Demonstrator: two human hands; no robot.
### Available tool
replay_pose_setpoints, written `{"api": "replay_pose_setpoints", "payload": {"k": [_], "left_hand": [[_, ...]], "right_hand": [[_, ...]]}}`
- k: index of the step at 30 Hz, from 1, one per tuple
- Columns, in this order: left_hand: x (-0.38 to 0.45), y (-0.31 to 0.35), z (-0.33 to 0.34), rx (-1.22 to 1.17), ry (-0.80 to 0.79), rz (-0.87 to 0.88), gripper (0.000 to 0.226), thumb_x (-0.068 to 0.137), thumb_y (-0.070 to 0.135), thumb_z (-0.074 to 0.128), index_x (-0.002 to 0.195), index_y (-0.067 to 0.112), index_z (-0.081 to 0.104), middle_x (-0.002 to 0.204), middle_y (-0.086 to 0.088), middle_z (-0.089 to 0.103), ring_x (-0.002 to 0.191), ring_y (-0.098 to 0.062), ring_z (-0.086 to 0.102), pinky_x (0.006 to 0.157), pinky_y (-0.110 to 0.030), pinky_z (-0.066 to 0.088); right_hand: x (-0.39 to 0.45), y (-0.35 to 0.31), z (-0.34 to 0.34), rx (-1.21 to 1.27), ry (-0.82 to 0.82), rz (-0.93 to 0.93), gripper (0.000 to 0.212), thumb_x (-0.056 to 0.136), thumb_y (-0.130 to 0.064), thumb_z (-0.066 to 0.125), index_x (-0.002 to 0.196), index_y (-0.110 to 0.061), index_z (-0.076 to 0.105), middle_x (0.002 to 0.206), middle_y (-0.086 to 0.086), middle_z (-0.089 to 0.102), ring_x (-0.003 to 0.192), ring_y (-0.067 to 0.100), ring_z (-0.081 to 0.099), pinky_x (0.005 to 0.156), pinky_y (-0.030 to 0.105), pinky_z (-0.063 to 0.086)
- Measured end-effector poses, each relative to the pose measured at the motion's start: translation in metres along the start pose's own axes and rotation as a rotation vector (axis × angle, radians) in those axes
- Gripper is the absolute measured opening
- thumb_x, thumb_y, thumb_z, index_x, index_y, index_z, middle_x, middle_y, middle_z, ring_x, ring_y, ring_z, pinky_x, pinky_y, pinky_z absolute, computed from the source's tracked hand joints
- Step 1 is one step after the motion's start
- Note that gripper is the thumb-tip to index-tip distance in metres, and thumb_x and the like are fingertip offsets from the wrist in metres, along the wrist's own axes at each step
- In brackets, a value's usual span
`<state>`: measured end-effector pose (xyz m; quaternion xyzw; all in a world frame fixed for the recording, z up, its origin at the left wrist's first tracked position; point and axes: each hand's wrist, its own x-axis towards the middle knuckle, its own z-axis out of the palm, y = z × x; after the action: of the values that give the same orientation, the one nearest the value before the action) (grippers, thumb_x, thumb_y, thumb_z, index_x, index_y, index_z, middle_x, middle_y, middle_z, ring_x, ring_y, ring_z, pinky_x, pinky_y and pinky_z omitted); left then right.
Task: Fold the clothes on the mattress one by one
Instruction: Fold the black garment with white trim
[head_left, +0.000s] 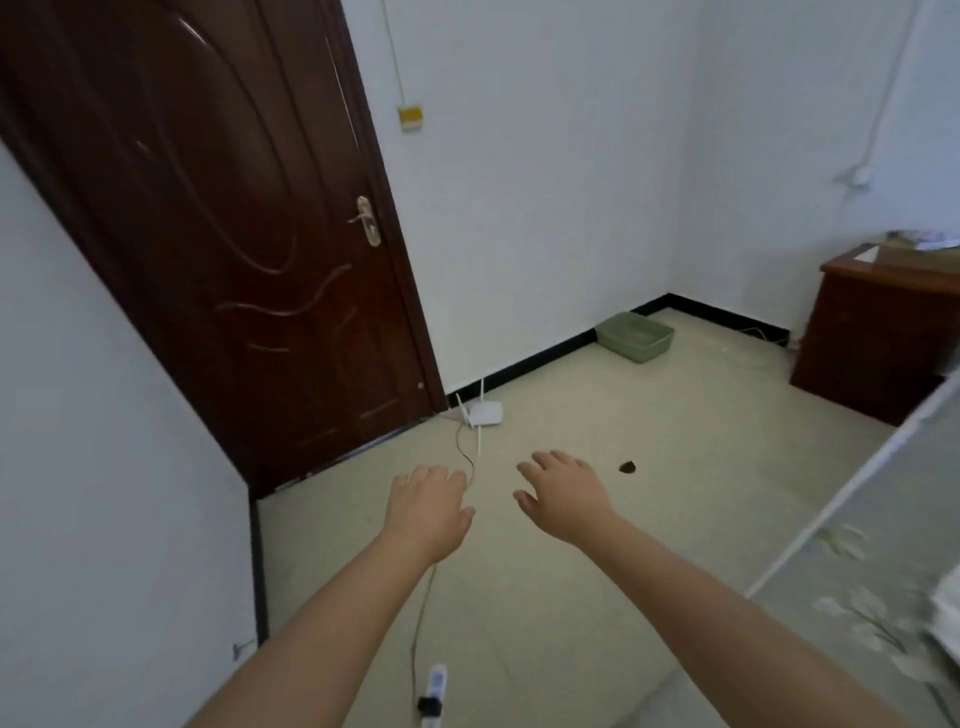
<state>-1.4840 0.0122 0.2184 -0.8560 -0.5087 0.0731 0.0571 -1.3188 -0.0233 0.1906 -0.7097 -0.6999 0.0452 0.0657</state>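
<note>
Both my arms reach forward over the bare floor, palms down. My left hand (428, 506) and my right hand (563, 496) hover side by side with relaxed fingers and hold nothing. The mattress (857, 571), covered in a pale sheet with a leaf print and edged in white, shows only at the right side of the view. A bit of pale cloth (948, 608) lies on it at the far right edge, blurred. No other clothes are in view.
A dark wooden door (234, 234) stands shut ahead on the left. On the floor lie a white router (485, 414) with its cable, a power strip (434, 693), a green basin (634, 336) and a small dark scrap (627, 467). A wooden cabinet (878, 332) stands at right.
</note>
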Motion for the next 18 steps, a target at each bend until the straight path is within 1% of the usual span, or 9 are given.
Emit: {"api": "replay_pose_setpoints", "payload": {"k": [3,5,8,10,12,14,16,18], "left_hand": [[0.049,-0.064,-0.026,0.051,0.047,-0.041,0.041,0.093,0.04,0.038,0.124,0.015,0.044,0.129,-0.006,0.047,0.121,-0.025,0.04,0.094,-0.039,0.034],[0.076,-0.104,-0.034,0.063,0.073,-0.068,0.042,0.092,0.04,0.038,0.125,0.013,0.044,0.128,-0.007,0.048,0.121,-0.025,0.041,0.094,-0.038,0.036],[0.121,-0.153,-0.029,0.092,0.053,-0.069,0.045,0.093,0.039,0.037,0.129,0.012,0.041,0.131,-0.008,0.046,0.124,-0.025,0.039,0.099,-0.037,0.034],[0.156,-0.176,-0.025,0.13,0.034,-0.037,0.045,0.093,0.04,0.038,0.129,0.012,0.04,0.131,-0.008,0.045,0.124,-0.025,0.038,0.098,-0.036,0.035],[0.191,-0.19,-0.022,0.141,0.036,0.01,0.045,0.093,0.041,0.037,0.127,0.012,0.04,0.128,-0.008,0.046,0.122,-0.025,0.039,0.096,-0.036,0.036],[0.23,-0.196,-0.02,0.158,0.059,0.066,0.045,0.093,0.042,0.037,0.128,0.013,0.04,0.128,-0.007,0.046,0.122,-0.025,0.039,0.095,-0.035,0.036],[0.273,-0.187,-0.024,0.132,0.078,0.12,0.044,0.093,0.042,0.037,0.125,0.013,0.042,0.127,-0.007,0.047,0.122,-0.024,0.039,0.094,-0.035,0.037],[0.313,-0.159,-0.032,0.053,0.102,0.216,0.041,0.092,0.042,0.04,0.121,0.013,0.045,0.125,-0.007,0.049,0.119,-0.024,0.042,0.092,-0.035,0.037]], "right_hand": [[0.078,-0.029,-0.015,-0.001,0.03,-0.055,0.045,0.095,-0.04,0.034,0.133,-0.017,0.04,0.138,0.005,0.042,0.127,0.022,0.037,0.1,0.036,0.033],[0.121,-0.05,-0.02,-0.011,0.032,-0.103,0.044,0.095,-0.04,0.034,0.132,-0.017,0.041,0.137,0.006,0.043,0.125,0.024,0.039,0.098,0.037,0.035],[0.182,-0.067,-0.02,-0.059,0.027,-0.127,0.044,0.096,-0.041,0.033,0.132,-0.016,0.042,0.135,0.006,0.045,0.124,0.026,0.041,0.096,0.039,0.037],[0.22,-0.066,-0.019,-0.086,0.031,-0.105,0.046,0.096,-0.04,0.033,0.134,-0.016,0.039,0.136,0.006,0.044,0.125,0.026,0.039,0.098,0.039,0.036],[0.25,-0.058,-0.017,-0.078,0.037,-0.041,0.047,0.096,-0.04,0.033,0.136,-0.016,0.037,0.139,0.006,0.042,0.129,0.025,0.036,0.101,0.038,0.033],[0.273,-0.044,-0.013,-0.052,0.058,0.052,0.046,0.096,-0.04,0.033,0.135,-0.016,0.038,0.138,0.005,0.043,0.13,0.023,0.035,0.101,0.036,0.033],[0.289,-0.02,-0.016,-0.036,0.084,0.139,0.046,0.095,-0.041,0.035,0.133,-0.016,0.04,0.135,0.003,0.045,0.128,0.021,0.037,0.099,0.034,0.034],[0.291,0.014,-0.024,-0.031,0.107,0.235,0.047,0.095,-0.043,0.035,0.134,-0.016,0.04,0.134,0.003,0.046,0.127,0.021,0.037,0.1,0.034,0.034]]}}
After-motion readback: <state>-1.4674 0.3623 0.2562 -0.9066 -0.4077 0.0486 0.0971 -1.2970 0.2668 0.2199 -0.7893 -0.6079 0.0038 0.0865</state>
